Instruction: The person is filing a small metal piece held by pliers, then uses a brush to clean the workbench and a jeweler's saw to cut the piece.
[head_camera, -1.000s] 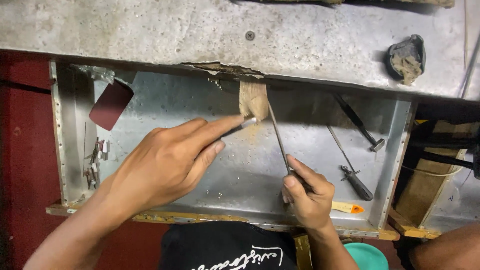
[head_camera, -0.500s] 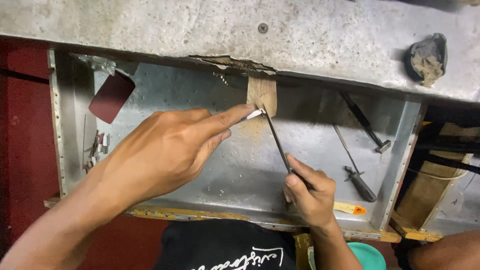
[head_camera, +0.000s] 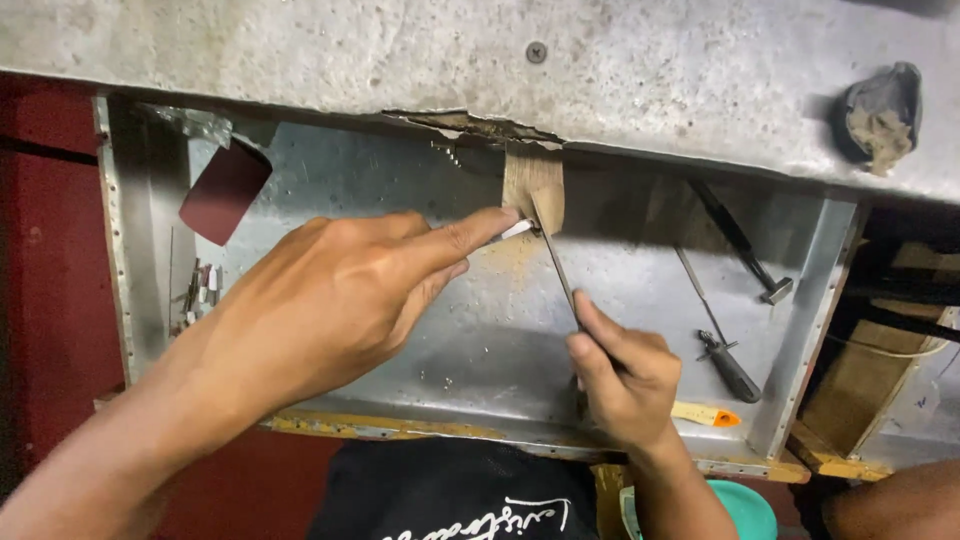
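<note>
Two tools (head_camera: 735, 370) lie in metal tray (head_camera: 640, 300)

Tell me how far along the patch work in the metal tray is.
Done: a tan patch sits at the torn edge of the metal tray. In hand: the right hand works a thin tool at its lower edge while the left hand presses a small white piece beside it. Left: the crack shows open.

Single head-worn view, looking steeply down and forward from above person's lap; close range; left hand (head_camera: 320, 300) and right hand (head_camera: 625, 375) fill centre, metal tray (head_camera: 480, 350) beneath, grey ledge (head_camera: 400, 50) across top edge.
</note>
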